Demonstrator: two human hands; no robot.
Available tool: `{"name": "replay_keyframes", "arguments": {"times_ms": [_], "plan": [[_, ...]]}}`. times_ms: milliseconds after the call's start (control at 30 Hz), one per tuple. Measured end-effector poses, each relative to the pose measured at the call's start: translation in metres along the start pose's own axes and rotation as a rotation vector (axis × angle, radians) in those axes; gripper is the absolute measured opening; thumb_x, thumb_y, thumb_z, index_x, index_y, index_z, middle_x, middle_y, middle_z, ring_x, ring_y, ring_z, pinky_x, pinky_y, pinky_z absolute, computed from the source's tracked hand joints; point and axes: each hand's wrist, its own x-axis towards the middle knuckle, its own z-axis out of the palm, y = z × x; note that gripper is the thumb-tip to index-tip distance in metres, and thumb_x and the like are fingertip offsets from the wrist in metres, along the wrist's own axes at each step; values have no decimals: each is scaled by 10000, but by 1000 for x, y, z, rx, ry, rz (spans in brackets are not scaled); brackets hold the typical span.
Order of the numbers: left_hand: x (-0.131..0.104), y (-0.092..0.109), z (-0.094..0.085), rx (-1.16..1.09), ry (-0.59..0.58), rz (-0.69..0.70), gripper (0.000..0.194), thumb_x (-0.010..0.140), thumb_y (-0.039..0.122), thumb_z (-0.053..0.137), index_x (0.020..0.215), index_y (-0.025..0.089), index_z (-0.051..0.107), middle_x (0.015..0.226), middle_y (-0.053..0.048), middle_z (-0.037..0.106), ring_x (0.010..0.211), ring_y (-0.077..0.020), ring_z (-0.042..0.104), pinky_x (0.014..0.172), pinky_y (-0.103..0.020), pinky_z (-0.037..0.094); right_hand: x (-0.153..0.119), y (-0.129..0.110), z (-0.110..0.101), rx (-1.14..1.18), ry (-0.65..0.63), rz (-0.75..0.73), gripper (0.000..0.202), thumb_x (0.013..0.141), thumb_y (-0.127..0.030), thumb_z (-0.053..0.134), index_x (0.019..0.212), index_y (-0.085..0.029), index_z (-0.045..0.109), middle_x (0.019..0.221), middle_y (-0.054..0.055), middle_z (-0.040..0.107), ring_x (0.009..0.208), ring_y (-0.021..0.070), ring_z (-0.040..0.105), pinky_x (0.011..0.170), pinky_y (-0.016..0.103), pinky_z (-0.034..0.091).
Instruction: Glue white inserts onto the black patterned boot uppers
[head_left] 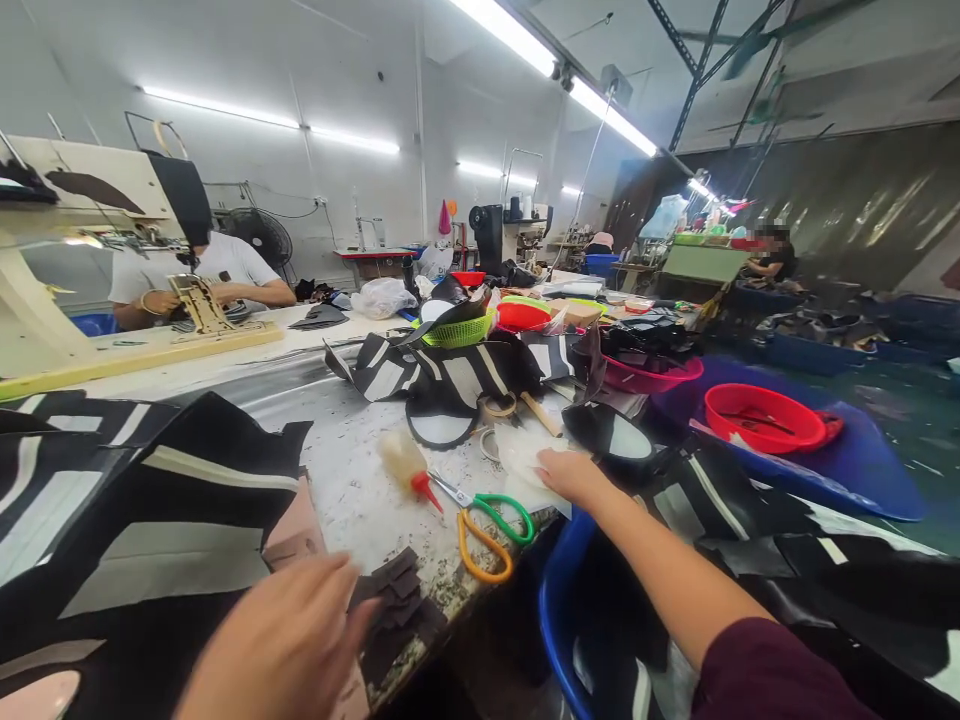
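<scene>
My right hand (576, 478) reaches across the worktable, its fingers closed on the edge of a whitish, see-through sheet (525, 455). Blurred by motion, my left hand (285, 630) hovers at the table's front edge, thumb apart from the fingers, with nothing visible in it. Close to it lie a stack of small dark pieces (397, 600) and black panels with pale strips (180, 520). Between my hands rest scissors (480, 515) with one green and one orange handle, and a glue bottle (401, 465) with a red nozzle. A wooden-handled tool (541, 415) and a tape roll (491, 445) sit beyond the sheet.
A blue tub (551, 610) stands below the table edge. Red basins (765, 418) and a green basket (454, 330) hold pieces. More black panels (465, 370) cover the table's far part. At the left, a person (240, 265) works behind a sewing machine (90, 200).
</scene>
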Motion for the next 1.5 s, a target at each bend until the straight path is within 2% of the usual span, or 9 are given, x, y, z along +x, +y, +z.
{"name": "replay_keyframes", "arguments": {"times_ms": [133, 300, 433, 733, 900, 1000, 1167, 1300, 1500], "plan": [[84, 83, 67, 139, -472, 334, 406, 817, 387, 517, 1122, 130, 594, 1253, -141, 538, 1197, -312, 451, 991, -439, 388, 7, 2, 4, -57, -26, -68, 251, 895, -171, 342, 1001, -87, 553, 962, 207, 631, 868, 292, 630, 701, 344, 450], [133, 126, 147, 37, -551, 445, 753, 835, 590, 420, 1381, 89, 287, 1435, -175, 281, 1298, -312, 304, 1044, -452, 286, 10, 11, 0, -39, -10, -96, 211, 892, -178, 358, 992, -98, 526, 859, 172, 663, 833, 275, 645, 675, 304, 442], [135, 136, 168, 84, -588, 395, 953, 719, 747, 423, 1365, 55, 318, 1397, -228, 327, 1213, -367, 388, 978, -461, 331, 15, 21, -6, 36, 28, -50, 199, 898, -216, 358, 956, -118, 521, 778, 147, 672, 745, 259, 653, 620, 282, 425], [122, 140, 167, 119, -634, 367, 1067, 630, 782, 489, 1368, 36, 300, 1428, -249, 237, 1254, -383, 328, 998, -450, 314, 8, 47, -18, 357, 368, 191, 324, 919, -297, 182, 903, -181, 484, 750, 95, 636, 717, 223, 624, 614, 273, 417], [135, 139, 166, -36, -688, 257, 958, 660, 736, 530, 1319, 56, 389, 1411, -235, 295, 1247, -375, 345, 1019, -459, 296, -39, 28, -41, 505, 1151, 431, 289, 904, -372, 271, 861, -183, 485, 738, 114, 623, 671, 233, 618, 605, 316, 457], [138, 140, 156, -226, -718, 118, 790, 743, 693, 464, 1257, 92, 460, 1384, -205, 361, 1252, -339, 361, 1024, -446, 308, -66, 12, -58, 356, 1422, 230, 178, 903, -247, 361, 934, -157, 511, 855, 136, 657, 779, 214, 651, 675, 308, 502], [99, 148, 120, -1164, -353, -255, 509, 801, 615, 427, 1008, 163, 535, 1030, -102, 615, 971, -220, 574, 879, -356, 451, -93, -25, -41, 318, 1216, -500, 237, 854, -82, 449, 1070, -136, 529, 1004, 156, 667, 990, 208, 625, 799, 325, 542], [61, 150, 91, -1666, -328, -526, 439, 677, 542, 661, 876, 164, 558, 802, -43, 633, 755, -171, 600, 711, -291, 489, -107, -49, -27, 446, 1123, -617, 230, 849, -61, 456, 1042, -107, 574, 973, 175, 678, 1009, 223, 616, 804, 350, 556], [48, 142, 74, -1658, -169, -661, 342, 624, 387, 694, 860, 148, 631, 788, -50, 653, 677, -171, 583, 629, -286, 494, -122, -67, -41, 595, 1051, -716, 239, 829, -71, 522, 1045, -129, 606, 971, 150, 688, 955, 207, 641, 815, 321, 554]]}}
